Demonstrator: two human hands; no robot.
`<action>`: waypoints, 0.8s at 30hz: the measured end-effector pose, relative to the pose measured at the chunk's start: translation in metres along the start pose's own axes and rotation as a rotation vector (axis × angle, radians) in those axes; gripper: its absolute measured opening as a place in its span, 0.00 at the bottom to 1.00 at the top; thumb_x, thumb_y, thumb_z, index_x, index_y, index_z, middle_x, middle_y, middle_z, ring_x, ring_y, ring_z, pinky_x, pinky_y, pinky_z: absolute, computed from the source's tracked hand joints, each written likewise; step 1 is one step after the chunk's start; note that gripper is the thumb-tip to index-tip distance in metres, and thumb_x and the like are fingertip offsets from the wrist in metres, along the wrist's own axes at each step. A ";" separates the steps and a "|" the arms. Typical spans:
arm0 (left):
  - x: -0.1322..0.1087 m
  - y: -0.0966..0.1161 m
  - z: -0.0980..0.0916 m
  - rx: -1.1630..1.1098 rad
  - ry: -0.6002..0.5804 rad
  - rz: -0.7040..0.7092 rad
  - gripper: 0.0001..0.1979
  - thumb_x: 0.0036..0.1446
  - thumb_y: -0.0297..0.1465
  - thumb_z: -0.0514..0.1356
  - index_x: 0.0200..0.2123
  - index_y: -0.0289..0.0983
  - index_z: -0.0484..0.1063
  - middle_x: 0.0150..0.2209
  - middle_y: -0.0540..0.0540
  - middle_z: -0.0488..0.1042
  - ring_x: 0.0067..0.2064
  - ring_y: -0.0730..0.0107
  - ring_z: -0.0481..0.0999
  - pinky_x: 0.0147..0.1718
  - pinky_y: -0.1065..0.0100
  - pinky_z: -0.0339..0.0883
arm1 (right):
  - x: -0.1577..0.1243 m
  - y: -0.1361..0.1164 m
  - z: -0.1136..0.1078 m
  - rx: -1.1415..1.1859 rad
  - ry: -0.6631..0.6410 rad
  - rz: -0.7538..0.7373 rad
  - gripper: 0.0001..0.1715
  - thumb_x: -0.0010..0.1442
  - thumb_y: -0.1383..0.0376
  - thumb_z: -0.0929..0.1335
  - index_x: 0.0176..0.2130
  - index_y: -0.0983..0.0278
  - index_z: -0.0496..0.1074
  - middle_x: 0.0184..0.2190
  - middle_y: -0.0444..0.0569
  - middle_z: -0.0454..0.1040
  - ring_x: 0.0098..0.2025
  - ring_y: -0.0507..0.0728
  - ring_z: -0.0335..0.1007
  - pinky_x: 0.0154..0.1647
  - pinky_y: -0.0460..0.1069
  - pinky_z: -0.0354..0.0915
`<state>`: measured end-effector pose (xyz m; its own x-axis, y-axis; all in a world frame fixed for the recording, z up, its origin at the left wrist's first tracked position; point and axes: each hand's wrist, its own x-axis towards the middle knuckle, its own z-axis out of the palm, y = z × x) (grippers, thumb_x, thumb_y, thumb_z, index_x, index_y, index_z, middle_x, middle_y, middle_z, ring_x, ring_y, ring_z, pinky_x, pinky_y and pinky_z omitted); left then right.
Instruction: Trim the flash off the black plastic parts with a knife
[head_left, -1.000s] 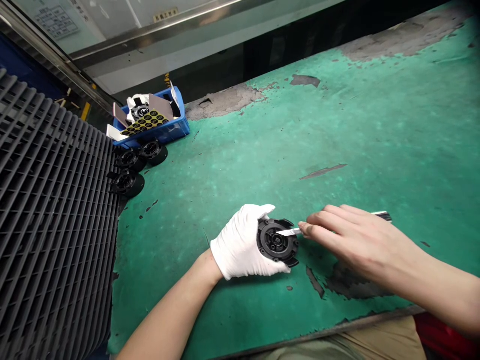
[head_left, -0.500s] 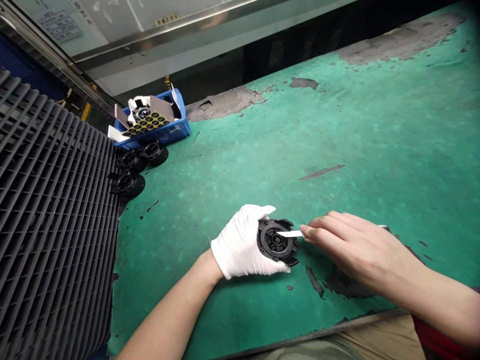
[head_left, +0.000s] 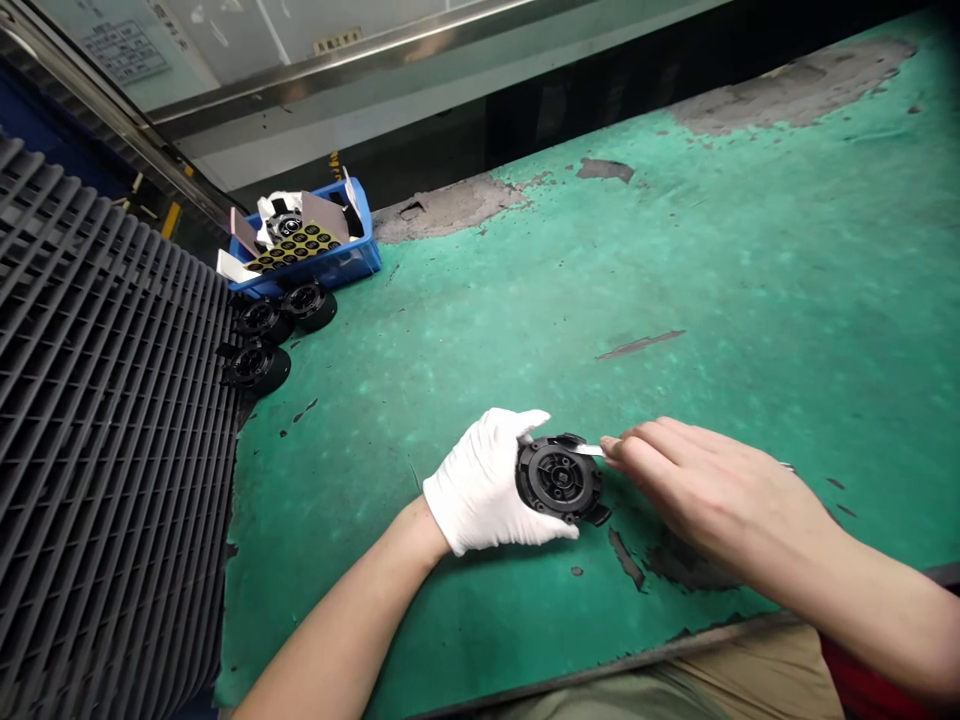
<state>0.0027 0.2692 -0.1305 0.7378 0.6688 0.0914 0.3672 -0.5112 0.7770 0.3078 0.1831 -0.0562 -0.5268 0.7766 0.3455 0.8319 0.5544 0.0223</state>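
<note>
My left hand (head_left: 491,490), in a white glove, grips a round black plastic part (head_left: 559,480) from its left side, thumb and fingers around the rim. The part's ribbed face, with a hub in the middle, is turned up toward me. My bare right hand (head_left: 694,480) pinches a thin knife with a pale, angled blade (head_left: 589,450). The blade tip lies at the upper right rim of the black part. Most of the knife's handle is hidden under my right hand; a bit of its end shows behind the knuckles.
At the far left of the worn green table (head_left: 480,330) stands a blue bin (head_left: 341,262) holding a sheet of round stickers (head_left: 300,245) and other pieces. Several similar black parts (head_left: 259,368) sit in front of it. A stack of grey grid trays (head_left: 112,430) borders the left side.
The blade has moved from the middle of the black part to its upper right rim. The part has turned slightly in my left hand.
</note>
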 end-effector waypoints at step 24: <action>0.019 0.024 -0.019 -0.053 -0.089 0.090 0.33 0.60 0.50 0.89 0.61 0.44 0.87 0.60 0.38 0.95 0.61 0.37 0.97 0.67 0.43 0.91 | -0.027 -0.007 -0.006 0.362 0.012 0.179 0.10 0.91 0.61 0.70 0.64 0.59 0.79 0.44 0.47 0.90 0.35 0.57 0.90 0.34 0.52 0.79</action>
<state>0.0146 0.2794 -0.0981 0.8145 0.5699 0.1086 0.2683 -0.5360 0.8004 0.3177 0.1562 -0.0597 -0.3749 0.8681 0.3253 0.7942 0.4817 -0.3704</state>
